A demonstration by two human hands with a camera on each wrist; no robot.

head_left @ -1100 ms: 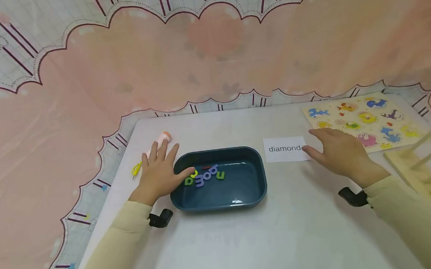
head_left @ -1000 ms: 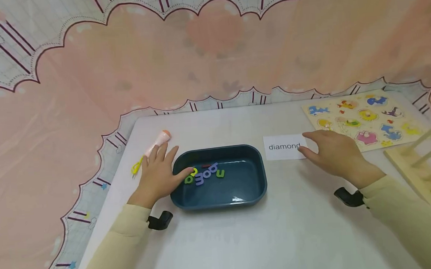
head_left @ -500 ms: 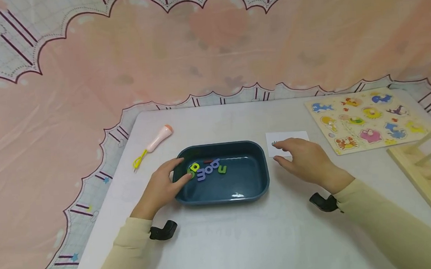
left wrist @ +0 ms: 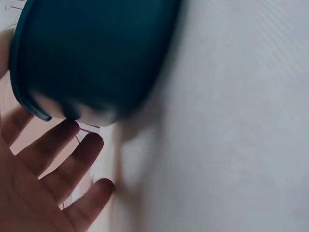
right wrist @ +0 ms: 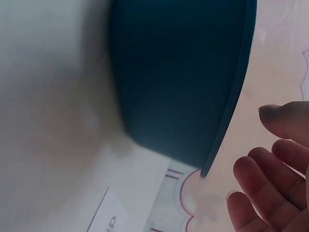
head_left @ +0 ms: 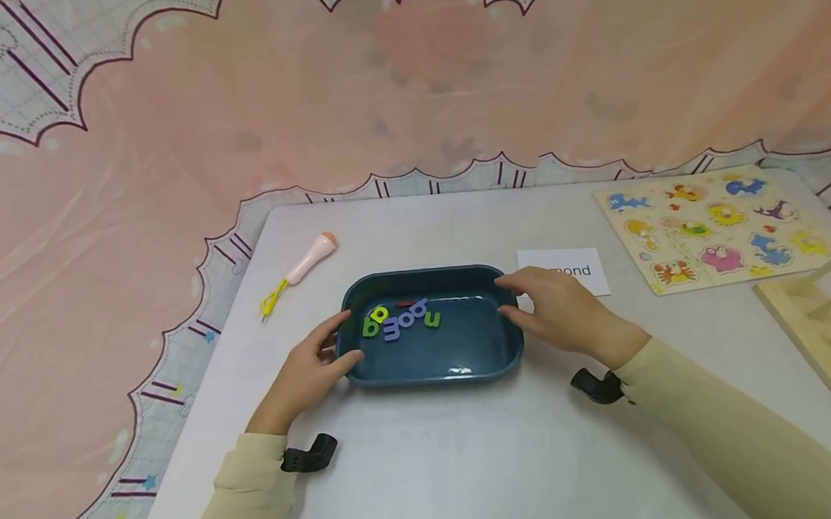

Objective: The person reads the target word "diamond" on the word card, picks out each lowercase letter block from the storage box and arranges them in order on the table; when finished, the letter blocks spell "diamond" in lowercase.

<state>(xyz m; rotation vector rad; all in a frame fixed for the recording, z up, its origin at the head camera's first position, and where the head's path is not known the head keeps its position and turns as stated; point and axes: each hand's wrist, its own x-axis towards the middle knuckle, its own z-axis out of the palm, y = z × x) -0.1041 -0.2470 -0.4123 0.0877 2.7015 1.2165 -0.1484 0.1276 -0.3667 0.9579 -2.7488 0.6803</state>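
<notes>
A dark teal tray [head_left: 463, 344] sits on the white table with several colored plastic letters [head_left: 405, 317] lying in its left half. At its left end my left hand [head_left: 309, 381] spans the rim, thumb on the near side and fingers relaxed. The left wrist view shows those fingertips [left wrist: 91, 142] right at the end wall. My right hand [head_left: 572, 309] reaches over the tray's right end, thumb and index finger spread. In the right wrist view, the right fingers [right wrist: 258, 186] stand apart from the rim. A white card [head_left: 591, 269] printed with a word is partly hidden behind this hand.
Back left lies a pink-handled tool [head_left: 308, 260] with a yellow tip. A wooden animal puzzle board [head_left: 682, 247] is at the back right. In front of it stands a wooden frame [head_left: 797, 315] with rods and green beads, cut off by the view's edge.
My right hand has moved left from beyond the card to the tray's right end. My left hand has come down and back from over the pink tool to the tray's left rim.
</notes>
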